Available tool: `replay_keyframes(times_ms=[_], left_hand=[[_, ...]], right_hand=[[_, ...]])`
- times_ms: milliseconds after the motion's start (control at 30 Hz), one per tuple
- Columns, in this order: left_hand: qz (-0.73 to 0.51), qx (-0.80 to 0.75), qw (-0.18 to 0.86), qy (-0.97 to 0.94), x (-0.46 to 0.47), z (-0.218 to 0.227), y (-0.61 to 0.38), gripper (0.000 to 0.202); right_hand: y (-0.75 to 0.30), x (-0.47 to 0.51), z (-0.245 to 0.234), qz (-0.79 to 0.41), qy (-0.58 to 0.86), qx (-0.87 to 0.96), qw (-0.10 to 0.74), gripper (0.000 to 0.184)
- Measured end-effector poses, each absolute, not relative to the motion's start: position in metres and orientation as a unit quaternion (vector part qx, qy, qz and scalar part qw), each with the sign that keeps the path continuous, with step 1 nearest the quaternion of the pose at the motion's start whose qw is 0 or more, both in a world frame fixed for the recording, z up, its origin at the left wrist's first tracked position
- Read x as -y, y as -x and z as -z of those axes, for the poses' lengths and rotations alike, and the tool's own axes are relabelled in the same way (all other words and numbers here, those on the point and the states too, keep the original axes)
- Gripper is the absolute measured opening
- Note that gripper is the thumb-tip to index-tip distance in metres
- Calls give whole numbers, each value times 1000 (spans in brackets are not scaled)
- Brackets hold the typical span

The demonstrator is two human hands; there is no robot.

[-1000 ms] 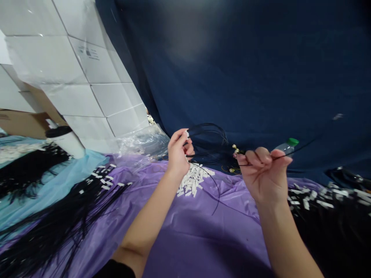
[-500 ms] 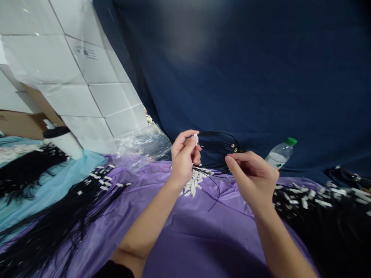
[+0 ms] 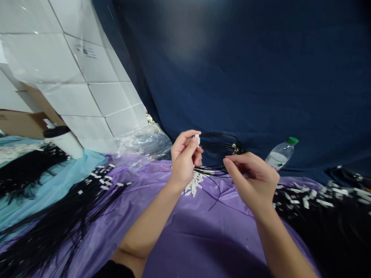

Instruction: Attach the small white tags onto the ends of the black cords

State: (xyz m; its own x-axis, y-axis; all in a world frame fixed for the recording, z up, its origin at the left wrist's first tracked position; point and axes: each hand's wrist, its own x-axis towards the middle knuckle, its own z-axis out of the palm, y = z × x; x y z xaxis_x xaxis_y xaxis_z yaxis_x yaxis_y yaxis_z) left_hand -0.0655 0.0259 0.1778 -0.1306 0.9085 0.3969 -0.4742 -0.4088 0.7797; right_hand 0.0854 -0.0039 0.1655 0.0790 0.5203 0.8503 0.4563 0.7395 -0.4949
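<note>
A small white connector [image 3: 198, 139] is pinched between the thumb and fingertips of my left hand [image 3: 184, 156]. Thin black wires [image 3: 220, 134] arc from it toward my right hand [image 3: 254, 179], whose thumb and forefinger are pressed together at the wires. Exactly which wire tip the right fingers grip is too small to make out. More wire strands pass by the left hand's lower fingers, and one loose end curls down. Beneath the hands lies a heap of small white connectors [image 3: 190, 189] on the purple sheet [image 3: 197, 235].
Black wire bundles with white ends [image 3: 72, 208] lie at left, and another dark bundle [image 3: 324, 227] at right. A green-capped bottle [image 3: 279, 154] stands behind my right hand. A white cup [image 3: 65, 141] is at far left, before stacked white boxes [image 3: 95, 96]. A navy cloth [image 3: 246, 77] hangs behind.
Both hands stay nearly in place. My left hand with the connector has shifted very slightly right, and my right fingertips slightly left and down, so they are a little closer.
</note>
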Motion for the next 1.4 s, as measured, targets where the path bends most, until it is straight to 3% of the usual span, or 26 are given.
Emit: replay_keyframes(times_ms=[567, 1000, 1200, 1400], left_hand=[[-710, -246, 511, -417, -24, -180, 65, 10], [-731, -241, 434, -468, -21, -175, 60, 11], [-716, -239, 459, -468, -19, -174, 58, 13], [-664, -236, 529, -472, -17, -174, 53, 14]], right_hand=[[-82, 8, -166, -24, 359, 688, 631, 7], [-83, 7, -161, -69, 396, 648, 647, 11], [-85, 8, -165, 28, 377, 677, 632, 4], [-83, 7, -164, 125, 305, 713, 619, 25]])
